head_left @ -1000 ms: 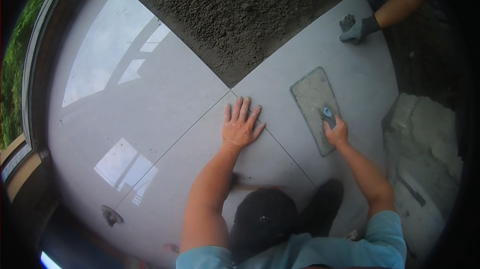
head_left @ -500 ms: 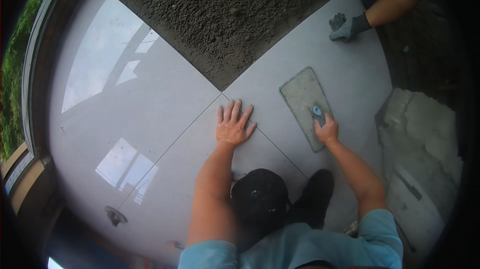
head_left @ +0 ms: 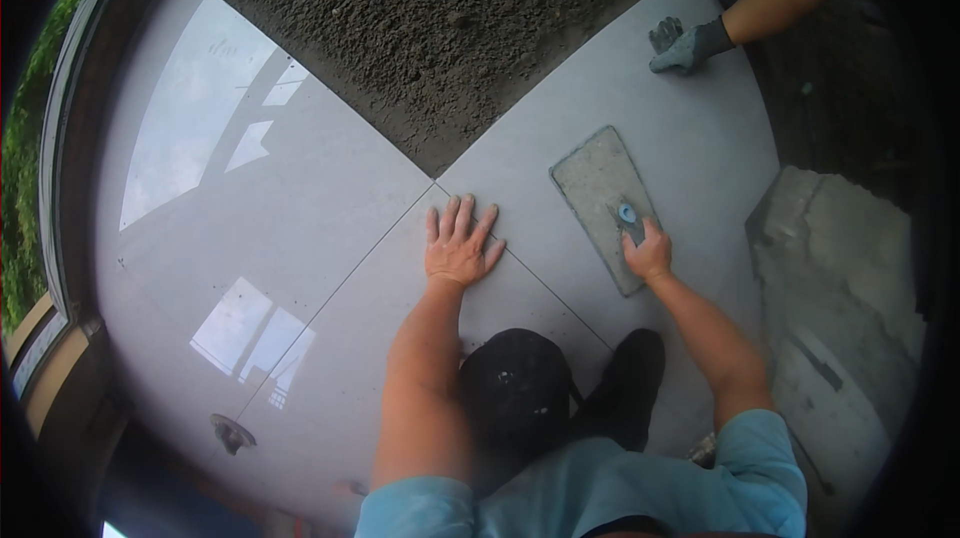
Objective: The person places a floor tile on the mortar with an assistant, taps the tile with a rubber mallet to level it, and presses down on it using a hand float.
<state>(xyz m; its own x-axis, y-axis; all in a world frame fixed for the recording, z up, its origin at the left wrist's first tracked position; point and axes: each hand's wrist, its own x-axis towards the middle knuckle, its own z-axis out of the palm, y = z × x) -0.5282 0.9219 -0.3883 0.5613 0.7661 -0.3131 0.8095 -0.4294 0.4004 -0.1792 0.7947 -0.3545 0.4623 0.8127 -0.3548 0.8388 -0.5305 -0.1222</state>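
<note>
Bright daylight is thrown from the left, and window-shaped glare is mirrored on the glossy grey tiles [head_left: 250, 238]. Straight joints are bent by fisheye distortion, the rim is blackened by vignetting, and only soft shadows are cast.

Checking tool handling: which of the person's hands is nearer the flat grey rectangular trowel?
Right. The right hand grips the flat grey rectangular trowel by its handle; the left hand lies flat on the tiles, apart from it.

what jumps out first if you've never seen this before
Two bare hands on glossy grey floor tiles: the left hand lies flat by the corner joint, the right hand grips a trowel lying on the next tile. Above, a wedge of rough dark mortar; a co-worker's gloved hand touches the upper right tile.
</note>
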